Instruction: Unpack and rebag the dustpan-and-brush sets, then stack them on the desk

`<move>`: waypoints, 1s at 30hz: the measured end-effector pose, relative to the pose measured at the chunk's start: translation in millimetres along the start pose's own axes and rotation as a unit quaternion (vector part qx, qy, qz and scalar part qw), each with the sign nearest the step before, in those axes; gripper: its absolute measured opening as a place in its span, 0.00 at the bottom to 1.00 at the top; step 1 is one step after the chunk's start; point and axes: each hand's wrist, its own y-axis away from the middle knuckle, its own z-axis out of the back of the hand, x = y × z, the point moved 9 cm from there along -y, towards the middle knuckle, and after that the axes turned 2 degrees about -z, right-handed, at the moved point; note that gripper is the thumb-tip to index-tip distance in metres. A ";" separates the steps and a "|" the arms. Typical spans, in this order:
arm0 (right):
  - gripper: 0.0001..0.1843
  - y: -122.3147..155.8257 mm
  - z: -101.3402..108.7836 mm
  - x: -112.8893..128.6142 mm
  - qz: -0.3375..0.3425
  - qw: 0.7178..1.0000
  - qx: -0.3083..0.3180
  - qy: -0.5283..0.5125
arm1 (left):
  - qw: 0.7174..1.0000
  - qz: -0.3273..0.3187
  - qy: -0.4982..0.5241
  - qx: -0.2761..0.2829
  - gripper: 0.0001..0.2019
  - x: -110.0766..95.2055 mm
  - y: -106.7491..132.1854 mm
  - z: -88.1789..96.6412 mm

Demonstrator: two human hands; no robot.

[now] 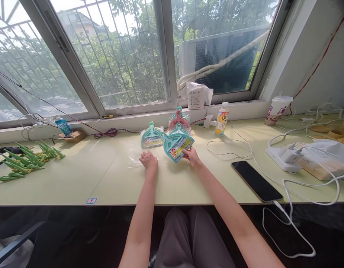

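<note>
My right hand [192, 156] grips the lower right corner of a teal dustpan-and-brush set [174, 143] with a printed label, held tilted just above the table. My left hand [148, 160] rests on the tabletop, fingers spread and bent, at the edge of a clear plastic bag [135, 160]. Behind the hands lies a wrapped teal dustpan set [151, 136]. A pink dustpan set [177, 118] in clear wrapping leans near the window sill, partly hidden by the held one, with a teal handle showing above it.
A drink bottle [222, 119] and a lidded cup [278, 110] stand at the back right. A black phone [257, 181] with its cable and a white power strip [285, 158] lie on the right. Green plant-like pieces [28, 160] and a small cardboard box [73, 137] sit at left.
</note>
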 end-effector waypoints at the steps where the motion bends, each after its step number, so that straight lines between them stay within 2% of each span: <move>1: 0.15 -0.3 -0.1 -0.5 0.001 1.000 0.003 0.004 | 1.000 0.013 -0.003 -0.010 0.19 2.9 0.0 1.9; 4: 0.15 -2.1 -0.7 -2.4 0.000 1.000 0.012 0.018 | 0.999 0.040 -0.009 0.029 0.23 9.5 -0.2 -6.2; 6: 0.16 -3.3 -1.8 -3.5 0.001 0.999 0.020 0.030 | 0.996 0.029 -0.014 0.080 0.21 8.9 0.2 -16.3; 8: 0.17 -3.8 -4.2 -3.9 0.003 0.998 0.030 0.048 | 0.994 0.014 -0.018 0.105 0.20 6.8 1.0 -21.3; 12: 0.19 -0.8 -13.6 -4.2 0.007 0.994 0.063 0.091 | 0.993 -0.011 -0.016 0.113 0.20 1.6 2.4 -20.9; 17: 0.22 10.5 -35.1 -5.8 0.006 0.983 0.147 0.111 | 0.993 -0.024 -0.008 0.115 0.20 -1.9 3.0 -16.8; 21: 0.23 16.7 -42.5 -8.6 -0.008 0.978 0.168 0.125 | 0.994 -0.034 0.002 0.104 0.18 -3.3 3.0 -12.5; 23: 0.23 16.4 -39.9 -8.6 -0.015 0.980 0.152 0.128 | 0.996 -0.037 0.010 0.077 0.18 -3.5 2.0 -7.1; 27: 0.20 12.6 -30.0 -6.4 -0.027 0.987 0.105 0.116 | 0.998 -0.028 0.048 -0.004 0.26 -1.7 -0.8 7.3; 30: 0.19 10.2 -23.3 -3.7 -0.025 0.990 0.073 0.114 | 0.995 -0.036 0.078 -0.039 0.30 -3.2 -1.2 13.9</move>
